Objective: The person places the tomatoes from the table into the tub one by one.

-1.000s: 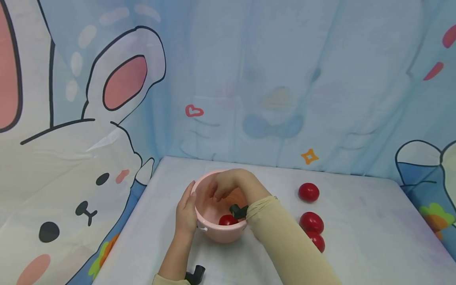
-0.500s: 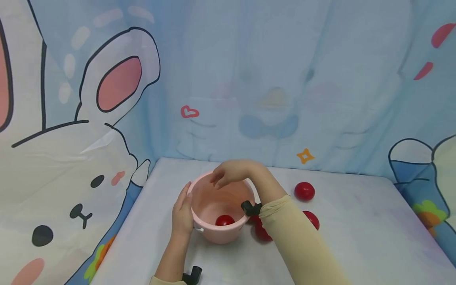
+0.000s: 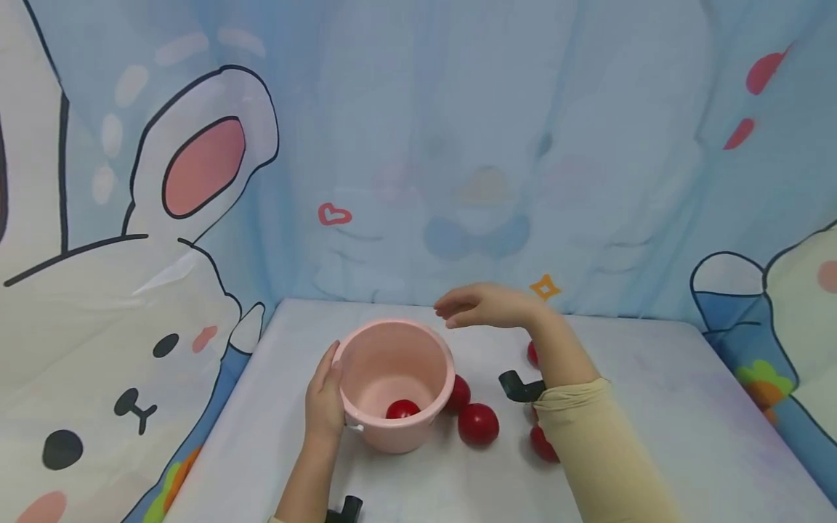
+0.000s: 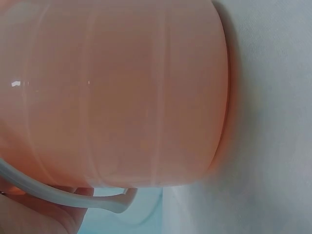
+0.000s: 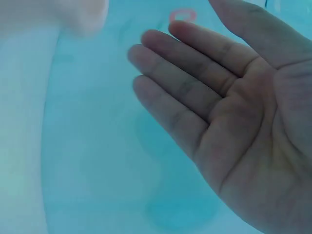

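A pink bucket [image 3: 397, 436] stands upright on the table, with one glossy round red ball [image 3: 402, 409] at its bottom. My left hand [image 3: 325, 403] rests against the bucket's left side, its straight fingers along the outside just below the rim. In the left wrist view the bucket wall [image 4: 122, 97] fills most of the picture, and a pale handle [image 4: 92, 200] crosses in front of the left hand [image 4: 44, 214]. Up to the right of the bucket, my right hand [image 3: 487, 305] hovers with nothing in it. The right wrist view shows its palm [image 5: 239, 122] with fingers extended.
Two red balls lie just right of the bucket, the nearer one [image 3: 479, 425] apart from it. Farther right, my right forearm partly hides several more, including a front ball [image 3: 544, 443] and a back one [image 3: 532, 354]. A cartoon-printed curtain [image 3: 392, 145] hangs behind the white table [image 3: 654, 407].
My right hand has come up out of the bucket and moved right, its fingers straightening. The left hand stays at the bucket. The whole head view has shifted slightly.
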